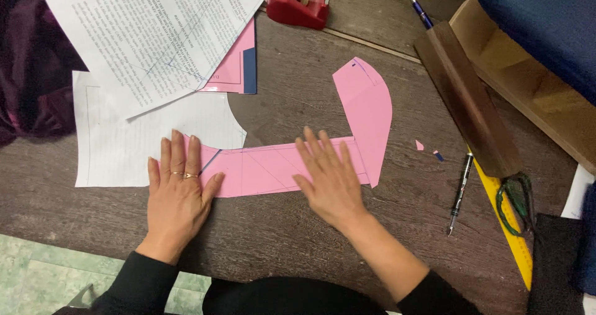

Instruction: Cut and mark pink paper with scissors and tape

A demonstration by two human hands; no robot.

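Both black sleeves sit lowest in view, at the near edge of the wooden table [279,228]. Your left hand [177,191] lies flat, fingers spread, pressing the left end of the pink paper strip [273,166]; nothing is gripped. Your right hand [332,178] lies flat as well, fingers loosely apart, palm on the strip's middle, also gripping nothing. The strip runs left to right and joins a curved pink piece [369,110] rising from its right end.

Risks, judged from this layout:
- The join between strip and curved piece is unweighted; any sideways push from your right hand could skew it or crease the paper.
- The strip's left end overlaps the white lined sheet [124,147]; if that sheet slides, the strip goes with it.
- The tape dispenser [298,4] sits well beyond the strip, so reaching for it frees one end.
- Scissors [515,203], pen [460,191] and yellow ruler [512,228] lie right of the strip, near the edge; a sweeping elbow could knock them off.
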